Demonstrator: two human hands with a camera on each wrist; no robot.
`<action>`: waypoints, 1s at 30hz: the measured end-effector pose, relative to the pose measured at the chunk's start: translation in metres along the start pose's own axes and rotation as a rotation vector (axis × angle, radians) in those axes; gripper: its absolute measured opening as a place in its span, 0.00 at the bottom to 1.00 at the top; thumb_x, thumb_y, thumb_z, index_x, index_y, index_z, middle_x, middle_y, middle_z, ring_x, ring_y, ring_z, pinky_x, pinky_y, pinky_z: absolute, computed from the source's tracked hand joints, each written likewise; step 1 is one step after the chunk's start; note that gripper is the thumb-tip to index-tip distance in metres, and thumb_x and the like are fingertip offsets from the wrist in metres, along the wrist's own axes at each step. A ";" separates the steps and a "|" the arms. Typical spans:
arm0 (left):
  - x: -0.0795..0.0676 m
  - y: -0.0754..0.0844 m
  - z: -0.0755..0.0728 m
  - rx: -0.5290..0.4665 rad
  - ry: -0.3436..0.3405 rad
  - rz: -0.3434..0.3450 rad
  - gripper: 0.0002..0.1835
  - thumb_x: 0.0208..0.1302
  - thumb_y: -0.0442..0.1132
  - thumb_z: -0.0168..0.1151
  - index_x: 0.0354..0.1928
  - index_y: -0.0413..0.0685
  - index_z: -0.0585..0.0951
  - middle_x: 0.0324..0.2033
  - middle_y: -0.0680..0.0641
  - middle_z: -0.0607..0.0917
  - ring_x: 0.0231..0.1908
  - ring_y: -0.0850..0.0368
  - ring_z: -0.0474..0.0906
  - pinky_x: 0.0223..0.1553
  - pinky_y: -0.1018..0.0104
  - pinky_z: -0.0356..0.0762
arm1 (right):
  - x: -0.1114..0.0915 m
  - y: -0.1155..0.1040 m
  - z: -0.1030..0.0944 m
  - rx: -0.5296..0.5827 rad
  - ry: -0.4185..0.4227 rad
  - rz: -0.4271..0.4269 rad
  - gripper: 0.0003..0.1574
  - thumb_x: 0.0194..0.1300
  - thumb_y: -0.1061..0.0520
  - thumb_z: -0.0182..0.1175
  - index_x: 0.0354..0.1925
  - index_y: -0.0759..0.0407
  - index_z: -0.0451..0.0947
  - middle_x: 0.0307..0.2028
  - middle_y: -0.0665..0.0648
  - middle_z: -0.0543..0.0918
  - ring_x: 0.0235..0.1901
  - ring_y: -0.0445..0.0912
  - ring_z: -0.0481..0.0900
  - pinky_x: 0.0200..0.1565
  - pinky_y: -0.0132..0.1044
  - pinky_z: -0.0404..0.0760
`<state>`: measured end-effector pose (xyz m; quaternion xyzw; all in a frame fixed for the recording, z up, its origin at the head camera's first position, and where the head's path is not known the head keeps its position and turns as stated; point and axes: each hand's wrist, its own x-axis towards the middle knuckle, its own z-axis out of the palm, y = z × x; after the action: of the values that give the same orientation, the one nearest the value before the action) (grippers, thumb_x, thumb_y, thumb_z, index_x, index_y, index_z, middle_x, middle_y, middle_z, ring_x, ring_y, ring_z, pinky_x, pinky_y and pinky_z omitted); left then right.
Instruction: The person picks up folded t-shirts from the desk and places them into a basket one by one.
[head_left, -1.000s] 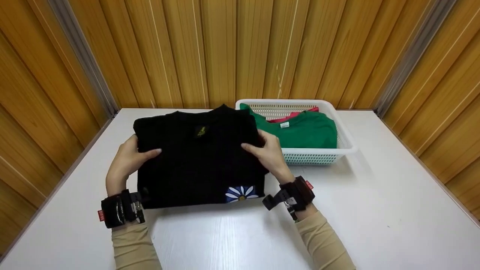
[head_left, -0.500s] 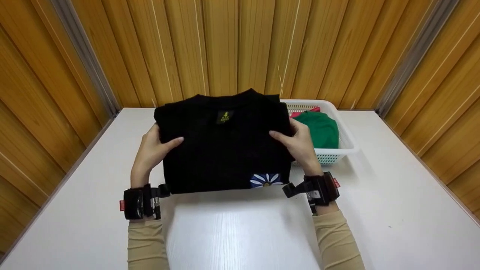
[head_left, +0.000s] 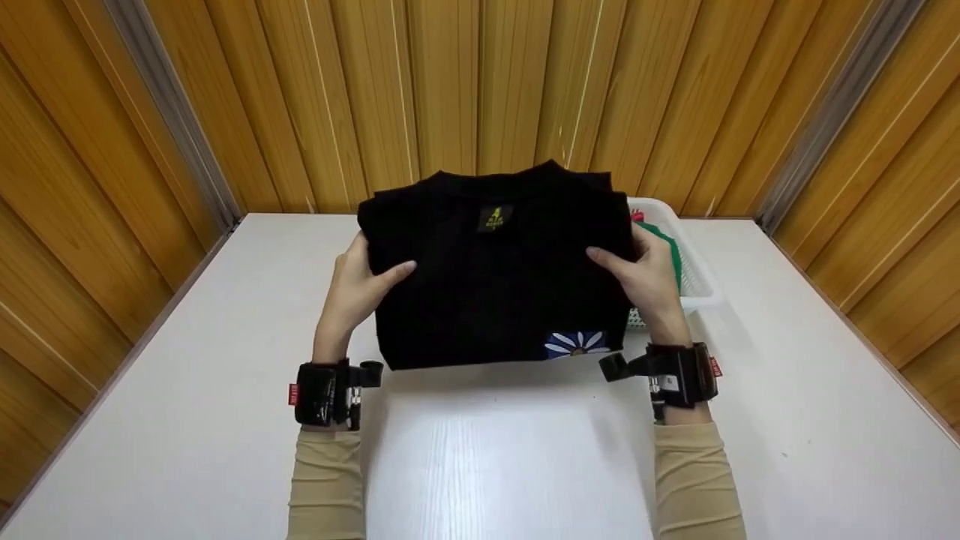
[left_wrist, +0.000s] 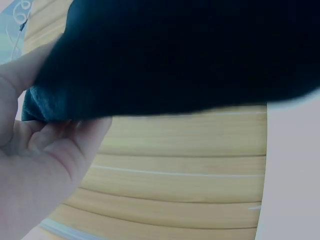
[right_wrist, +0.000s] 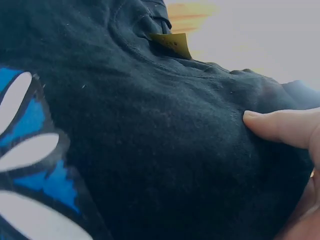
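A folded black T-shirt [head_left: 495, 285] is held up above the table, neckline away from me, with a yellow-printed neck label [head_left: 495, 218] and a blue-and-white flower print [head_left: 576, 343] near its lower right edge. My left hand [head_left: 358, 289] grips its left side, thumb on top and fingers underneath; the left wrist view shows those fingers [left_wrist: 75, 140] below the cloth. On the opposite side my right hand [head_left: 651, 274] pinches the shirt the same way, its thumb [right_wrist: 275, 125] pressed on the fabric in the right wrist view.
Partly hidden behind the shirt and right hand, a white plastic basket [head_left: 694, 270] holds green clothing [head_left: 673, 251] and something red. The white table [head_left: 187, 360] runs back to wood-patterned panel walls [head_left: 442, 97] at the back and sides.
Both hands have carried the black T-shirt rightward and a little farther up in the head view. It now covers most of the basket, which was largely visible one second ago.
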<state>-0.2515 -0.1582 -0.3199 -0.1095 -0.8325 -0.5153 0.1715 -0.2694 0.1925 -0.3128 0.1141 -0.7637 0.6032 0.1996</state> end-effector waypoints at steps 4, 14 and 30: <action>-0.001 0.006 0.005 -0.012 -0.001 0.017 0.38 0.55 0.36 0.69 0.67 0.37 0.63 0.58 0.33 0.77 0.57 0.40 0.76 0.59 0.50 0.73 | -0.001 -0.003 -0.008 0.023 0.024 0.014 0.26 0.54 0.63 0.69 0.52 0.67 0.76 0.39 0.38 0.82 0.44 0.39 0.78 0.47 0.28 0.75; 0.004 0.018 0.023 -0.043 0.022 0.070 0.37 0.55 0.36 0.69 0.66 0.37 0.64 0.56 0.35 0.78 0.56 0.42 0.77 0.59 0.52 0.73 | -0.005 -0.009 -0.024 -0.007 0.060 0.006 0.26 0.54 0.62 0.69 0.52 0.66 0.77 0.40 0.40 0.83 0.43 0.39 0.79 0.46 0.27 0.76; 0.006 0.036 0.058 -0.059 0.115 0.170 0.36 0.53 0.35 0.71 0.63 0.33 0.66 0.55 0.33 0.79 0.56 0.41 0.77 0.58 0.51 0.74 | -0.013 -0.018 -0.048 0.011 0.182 -0.038 0.24 0.54 0.65 0.68 0.51 0.62 0.79 0.42 0.42 0.84 0.46 0.41 0.79 0.48 0.30 0.75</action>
<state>-0.2541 -0.0904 -0.3116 -0.1549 -0.7934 -0.5287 0.2590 -0.2422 0.2332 -0.2938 0.0741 -0.7369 0.6113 0.2790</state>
